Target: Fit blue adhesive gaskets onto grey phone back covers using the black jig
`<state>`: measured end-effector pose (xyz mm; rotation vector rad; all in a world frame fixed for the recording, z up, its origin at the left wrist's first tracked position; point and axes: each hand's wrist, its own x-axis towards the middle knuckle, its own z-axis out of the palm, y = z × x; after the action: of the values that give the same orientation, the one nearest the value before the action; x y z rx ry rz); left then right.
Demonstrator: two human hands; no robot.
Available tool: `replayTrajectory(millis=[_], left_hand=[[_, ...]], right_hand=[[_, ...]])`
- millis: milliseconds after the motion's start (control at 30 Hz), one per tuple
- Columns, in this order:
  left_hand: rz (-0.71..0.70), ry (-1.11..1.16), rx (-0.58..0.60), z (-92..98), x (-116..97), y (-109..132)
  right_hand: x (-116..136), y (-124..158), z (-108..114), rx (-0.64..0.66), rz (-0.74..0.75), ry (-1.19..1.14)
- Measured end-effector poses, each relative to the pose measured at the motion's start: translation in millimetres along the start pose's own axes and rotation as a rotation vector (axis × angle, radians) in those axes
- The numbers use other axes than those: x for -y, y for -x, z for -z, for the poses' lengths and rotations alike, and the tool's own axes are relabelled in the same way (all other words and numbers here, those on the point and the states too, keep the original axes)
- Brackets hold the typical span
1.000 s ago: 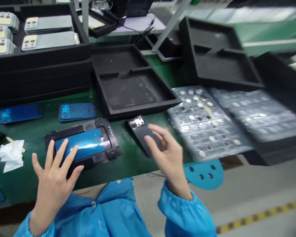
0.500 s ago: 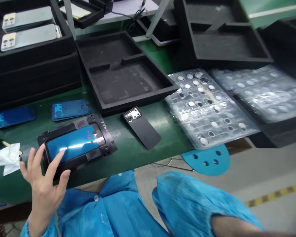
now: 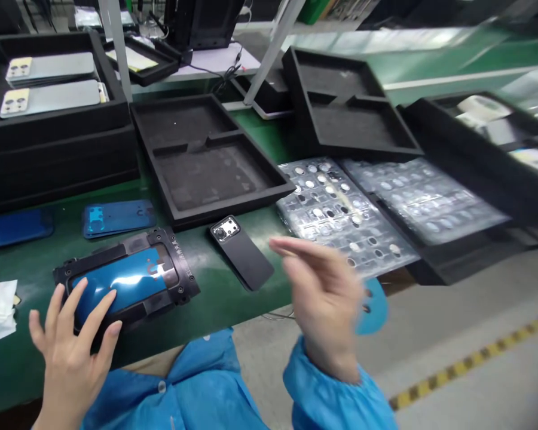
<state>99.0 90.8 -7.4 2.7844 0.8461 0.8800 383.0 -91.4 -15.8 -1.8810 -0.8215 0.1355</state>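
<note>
A worker in a blue smock sat at a green bench (image 3: 233, 298). The left hand (image 3: 69, 352), fingers spread and gripping nothing, lay on the near end of a black jig (image 3: 179, 272) that framed a blue-filmed panel (image 3: 121, 280). The right hand (image 3: 325, 298), blurred, hung open and empty above the bench edge, near a dark phone back (image 3: 244, 254) lying flat just beside the jig. Clear blister trays (image 3: 341, 206) of small round parts overhung the bench edge to the right; an empty foam tray (image 3: 206, 167) sat behind. The likeliest mishap appeared to be the raised hand clipping the overhanging trays and scattering parts, or nudging the phone back toward the edge; pressure from the spread fingers could also smudge or shift the film.
</note>
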Motion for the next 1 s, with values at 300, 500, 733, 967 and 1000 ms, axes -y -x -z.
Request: replayTrajectory(millis=[300,500,733,967,1000], left_hand=[[0.008,-0.124,0.044,2.8,-11.1,-1.0],[0.068,-0.176,0.092,7.7,-18.8,2.2],[0.119,-0.161,0.157,8.2,-15.3,6.5],[0.177,0.205,0.019,19.3,-32.2,12.7],[0.217,0.388,0.023,21.6,-41.8,16.5]], right_hand=[[-81.1,-6.7,-32.1,0.078,-0.093,0.295],[-72.3,-1.0,-26.6,0.068,-0.171,0.313],[-56.9,2.9,-17.9,0.026,-0.248,0.319],[8.1,36.5,-8.0,-0.054,-0.066,0.158],[20.1,48.3,-10.5,-0.018,-0.006,0.081]])
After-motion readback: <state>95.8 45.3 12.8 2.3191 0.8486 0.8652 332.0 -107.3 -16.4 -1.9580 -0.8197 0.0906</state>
